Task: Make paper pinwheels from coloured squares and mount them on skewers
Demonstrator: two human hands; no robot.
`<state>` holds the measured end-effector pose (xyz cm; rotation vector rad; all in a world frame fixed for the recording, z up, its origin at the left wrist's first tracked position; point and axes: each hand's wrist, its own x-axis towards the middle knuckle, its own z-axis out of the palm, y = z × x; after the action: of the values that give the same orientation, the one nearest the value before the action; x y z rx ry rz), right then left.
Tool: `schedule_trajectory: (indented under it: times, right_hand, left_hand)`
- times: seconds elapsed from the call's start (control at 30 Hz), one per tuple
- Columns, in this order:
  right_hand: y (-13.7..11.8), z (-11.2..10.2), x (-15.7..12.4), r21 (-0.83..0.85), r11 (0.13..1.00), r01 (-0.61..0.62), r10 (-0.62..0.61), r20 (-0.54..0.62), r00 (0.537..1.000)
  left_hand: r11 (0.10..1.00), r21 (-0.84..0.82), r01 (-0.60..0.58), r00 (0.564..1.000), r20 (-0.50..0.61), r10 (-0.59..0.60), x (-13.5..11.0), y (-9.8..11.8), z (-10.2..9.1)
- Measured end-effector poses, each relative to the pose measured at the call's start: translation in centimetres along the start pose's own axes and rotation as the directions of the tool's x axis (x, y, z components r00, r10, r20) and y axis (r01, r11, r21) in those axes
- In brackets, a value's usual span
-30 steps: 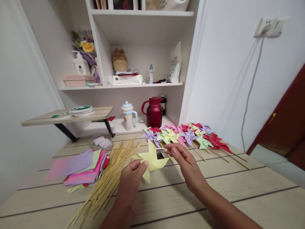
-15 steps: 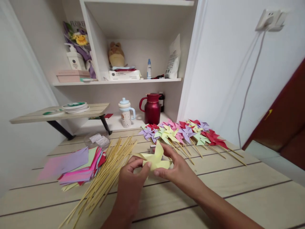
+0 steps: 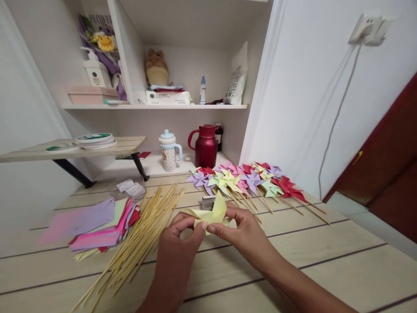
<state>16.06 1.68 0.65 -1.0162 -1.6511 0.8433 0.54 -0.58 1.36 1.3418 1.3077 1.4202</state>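
A pale yellow paper pinwheel [image 3: 215, 214] is held up above the table between my two hands, one blade pointing upward. My left hand [image 3: 180, 237] pinches its left side between thumb and fingers. On the other side, my right hand [image 3: 236, 226] has its thumb pressed on the lower right blade and its fingers behind the paper. Just behind the pinwheel sits a small greyish box-like object [image 3: 208, 201], partly hidden. Wooden sticks [image 3: 143, 234] lie in a loose bundle to the left of my left hand. Finished pinwheels on sticks [image 3: 243, 180] are heaped beyond my right hand.
Coloured paper sheets [image 3: 97, 224] are piled at the left, near a clear container [image 3: 128, 190]. A small raised shelf [image 3: 127, 145] carries rolls of tape [image 3: 96, 140]. At the back stand a cup [image 3: 169, 152] and a red jug [image 3: 206, 148].
My right thumb has moved left toward the pinwheel's centre, and the right blade is bent inward. My left hand keeps its pinch. The camera view has shifted slightly.
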Motion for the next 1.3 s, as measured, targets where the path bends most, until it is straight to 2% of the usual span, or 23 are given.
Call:
schedule_trajectory:
  times: [0.23,0.43,0.67,0.83,1.0,1.3]
  right_hand:
    - [-0.2,0.2,-0.1,0.105,0.992,-0.073,0.069,0.042,0.997]
    - [0.1,0.2,0.0,0.207,0.975,-0.081,0.074,0.041,0.996]
    - [0.0,-0.1,-0.1,0.163,0.985,-0.056,0.052,0.025,0.998]
    - [-0.1,0.0,-0.1,0.076,0.997,-0.001,0.004,-0.040,0.999]
    - [-0.1,0.2,-0.3,0.017,0.998,0.066,-0.064,-0.097,0.993]
    - [0.7,0.1,-0.5,0.105,0.994,0.004,0.006,-0.102,0.995]
  left_hand:
    - [0.999,0.043,-0.005,1.000,0.004,0.005,0.0,-0.5,-0.2]
    - [0.997,0.075,-0.032,0.999,0.014,0.031,0.5,-0.9,-0.2]
    - [0.986,0.138,-0.096,0.995,0.006,0.096,0.3,-0.9,-0.1]
    - [0.987,0.134,-0.092,0.996,-0.001,0.093,0.1,-1.0,0.0]
    - [0.993,0.107,-0.058,0.996,-0.058,0.064,-0.1,-1.3,0.1]
    - [0.998,-0.041,0.037,0.994,0.104,-0.033,-0.1,-1.2,0.1]
